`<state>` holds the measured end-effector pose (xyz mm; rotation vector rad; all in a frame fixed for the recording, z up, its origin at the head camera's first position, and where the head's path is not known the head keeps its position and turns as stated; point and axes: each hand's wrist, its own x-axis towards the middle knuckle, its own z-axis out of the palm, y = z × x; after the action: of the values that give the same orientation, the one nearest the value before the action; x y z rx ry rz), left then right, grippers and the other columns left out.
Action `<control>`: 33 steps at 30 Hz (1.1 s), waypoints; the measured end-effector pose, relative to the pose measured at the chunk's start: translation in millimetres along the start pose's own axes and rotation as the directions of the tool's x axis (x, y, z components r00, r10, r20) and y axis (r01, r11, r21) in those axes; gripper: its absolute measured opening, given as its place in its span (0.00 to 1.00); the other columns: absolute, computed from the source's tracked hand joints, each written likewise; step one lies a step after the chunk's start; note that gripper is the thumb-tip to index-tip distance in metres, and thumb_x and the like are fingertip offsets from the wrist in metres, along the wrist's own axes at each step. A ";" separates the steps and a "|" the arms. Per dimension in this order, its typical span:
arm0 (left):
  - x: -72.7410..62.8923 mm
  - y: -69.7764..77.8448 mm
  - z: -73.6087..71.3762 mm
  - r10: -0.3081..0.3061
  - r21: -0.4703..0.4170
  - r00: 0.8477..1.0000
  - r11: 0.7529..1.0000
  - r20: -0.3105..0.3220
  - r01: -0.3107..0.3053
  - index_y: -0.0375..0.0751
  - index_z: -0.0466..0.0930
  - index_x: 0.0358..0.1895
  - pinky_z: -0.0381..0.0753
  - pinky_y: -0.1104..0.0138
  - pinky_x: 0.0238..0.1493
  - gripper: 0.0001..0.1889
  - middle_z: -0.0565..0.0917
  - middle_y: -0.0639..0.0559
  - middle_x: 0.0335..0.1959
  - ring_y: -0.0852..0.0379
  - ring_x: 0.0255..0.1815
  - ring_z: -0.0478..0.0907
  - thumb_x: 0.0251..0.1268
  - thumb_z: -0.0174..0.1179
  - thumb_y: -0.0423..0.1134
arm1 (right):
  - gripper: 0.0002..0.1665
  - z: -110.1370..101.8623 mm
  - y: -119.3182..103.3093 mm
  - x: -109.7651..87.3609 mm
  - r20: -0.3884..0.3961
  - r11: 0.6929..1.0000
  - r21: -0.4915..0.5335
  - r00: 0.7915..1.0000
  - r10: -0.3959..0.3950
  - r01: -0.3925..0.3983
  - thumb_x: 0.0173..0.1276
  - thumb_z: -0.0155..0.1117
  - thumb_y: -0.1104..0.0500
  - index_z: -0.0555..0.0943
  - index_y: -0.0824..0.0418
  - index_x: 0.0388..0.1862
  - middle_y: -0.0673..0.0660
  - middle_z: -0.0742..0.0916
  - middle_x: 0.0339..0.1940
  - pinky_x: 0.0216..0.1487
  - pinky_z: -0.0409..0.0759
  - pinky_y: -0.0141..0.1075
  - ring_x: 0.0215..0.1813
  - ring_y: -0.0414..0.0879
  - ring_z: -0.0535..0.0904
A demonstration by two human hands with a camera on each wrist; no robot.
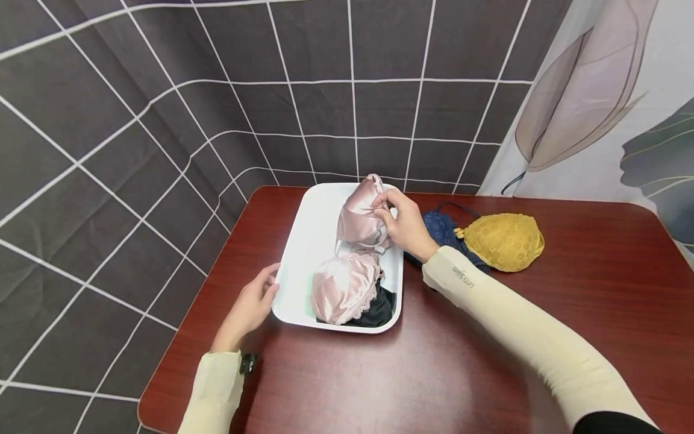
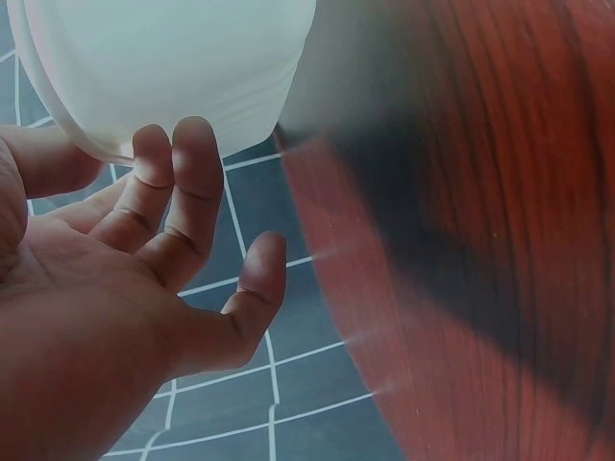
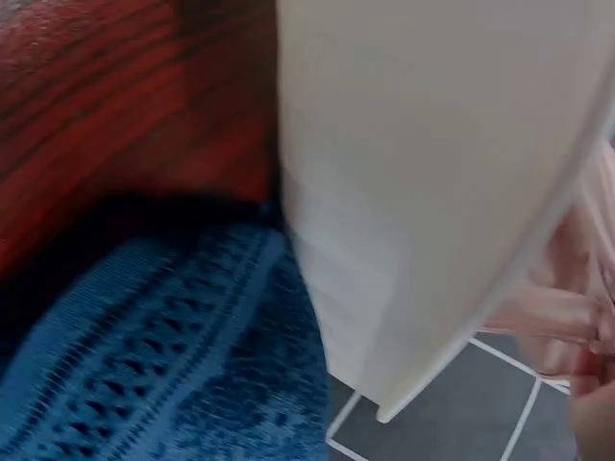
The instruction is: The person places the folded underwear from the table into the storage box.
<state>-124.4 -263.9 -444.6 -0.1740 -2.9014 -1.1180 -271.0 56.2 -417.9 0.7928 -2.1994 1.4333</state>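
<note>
A pink satin bra (image 1: 343,288) with lace trim lies in a white tray (image 1: 295,253); one cup rests at the near end and the other rises at the far end. My right hand (image 1: 402,222) pinches the edge of that far cup between thumb and fingers. Under the near cup, black fabric (image 1: 382,308) shows in part. My left hand (image 1: 255,302) holds the tray's left rim, its fingertips (image 2: 197,144) against the outer wall in the left wrist view. In the right wrist view most of my right hand is out of frame.
Right of the tray lie a blue lace bra (image 1: 440,228), partly behind my right wrist, and a yellow lace bra (image 1: 504,241). They rest on a reddish wooden table (image 1: 412,374). A dark curtain with white grid lines (image 1: 303,108) hangs behind and left.
</note>
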 end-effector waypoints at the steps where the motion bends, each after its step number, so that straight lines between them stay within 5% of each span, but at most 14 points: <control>1: -0.1 -0.2 0.0 0.001 0.001 1.000 1.000 0.000 -0.001 0.36 0.65 0.65 0.73 0.61 0.33 0.23 0.74 0.46 0.36 0.52 0.34 0.73 0.68 0.52 0.28 | 0.07 1.2 1.4 -1.4 0.025 1.000 -0.012 1.000 0.019 -0.018 0.60 0.66 0.69 0.79 0.62 0.36 0.54 0.77 0.30 0.41 0.71 0.47 0.36 0.47 0.72; 7: 0.1 -0.9 0.3 0.003 0.001 1.000 1.000 -0.002 -0.003 0.36 0.65 0.65 0.73 0.60 0.35 0.23 0.74 0.46 0.36 0.52 0.35 0.74 0.68 0.52 0.28 | 0.07 7.4 8.0 -7.7 0.175 0.980 -0.121 0.968 0.179 -0.159 0.62 0.64 0.70 0.80 0.65 0.39 0.58 0.82 0.37 0.46 0.72 0.44 0.40 0.49 0.75; 11: 0.5 -0.7 0.3 0.001 0.002 1.000 1.000 -0.001 -0.001 0.36 0.65 0.66 0.73 0.59 0.36 0.23 0.74 0.46 0.36 0.51 0.35 0.74 0.67 0.52 0.29 | 0.09 9.6 6.6 -6.8 0.289 0.939 -0.244 0.907 0.308 -0.241 0.66 0.56 0.69 0.82 0.65 0.42 0.60 0.83 0.42 0.44 0.71 0.41 0.39 0.50 0.75; 17: -0.1 -0.6 -0.5 0.002 0.000 1.000 1.000 -0.001 -0.002 0.36 0.65 0.65 0.73 0.59 0.36 0.23 0.74 0.46 0.36 0.51 0.35 0.73 0.67 0.52 0.29 | 0.17 12.6 -2.6 0.1 0.447 0.887 -0.407 0.800 0.401 -0.217 0.65 0.53 0.66 0.81 0.66 0.51 0.62 0.84 0.48 0.46 0.71 0.42 0.40 0.51 0.75; 19: -0.2 -0.4 -0.2 0.001 -0.003 1.000 1.000 0.002 -0.001 0.36 0.65 0.65 0.73 0.59 0.36 0.23 0.74 0.46 0.36 0.51 0.35 0.73 0.67 0.52 0.29 | 0.19 11.5 -6.5 0.9 0.459 0.877 -0.421 0.780 0.426 -0.231 0.65 0.52 0.66 0.80 0.66 0.54 0.62 0.85 0.40 0.41 0.71 0.40 0.33 0.50 0.74; 24: 0.5 0.6 0.0 0.003 -0.003 1.000 1.000 0.002 -0.003 0.36 0.65 0.65 0.73 0.60 0.36 0.23 0.74 0.46 0.36 0.51 0.35 0.73 0.67 0.52 0.29 | 0.21 0.5 -13.5 1.0 0.415 0.890 -0.379 0.814 0.407 -0.252 0.65 0.52 0.67 0.78 0.66 0.57 0.63 0.83 0.43 0.34 0.72 0.39 0.21 0.45 0.71; 26: 0.6 0.9 -0.2 0.008 0.000 1.000 1.000 0.000 -0.008 0.35 0.65 0.65 0.73 0.59 0.36 0.23 0.74 0.46 0.36 0.51 0.35 0.73 0.67 0.52 0.29 | 0.20 -5.9 -14.1 1.3 0.388 0.901 -0.357 0.838 0.383 -0.247 0.65 0.53 0.67 0.79 0.65 0.56 0.64 0.80 0.54 0.39 0.74 0.40 0.27 0.47 0.76; 33: -1.3 1.4 0.9 -0.005 0.002 1.000 1.000 -0.002 0.005 0.36 0.65 0.65 0.74 0.59 0.36 0.23 0.74 0.46 0.36 0.51 0.35 0.74 0.67 0.53 0.29 | 0.19 -40.2 -10.4 3.0 0.287 0.913 -0.352 0.905 0.314 -0.205 0.65 0.57 0.66 0.80 0.62 0.55 0.63 0.81 0.48 0.43 0.72 0.44 0.36 0.51 0.75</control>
<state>-122.9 -262.4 -444.5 -0.1661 -2.9029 -1.1150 -265.6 89.2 -392.9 0.6868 -2.8031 1.0668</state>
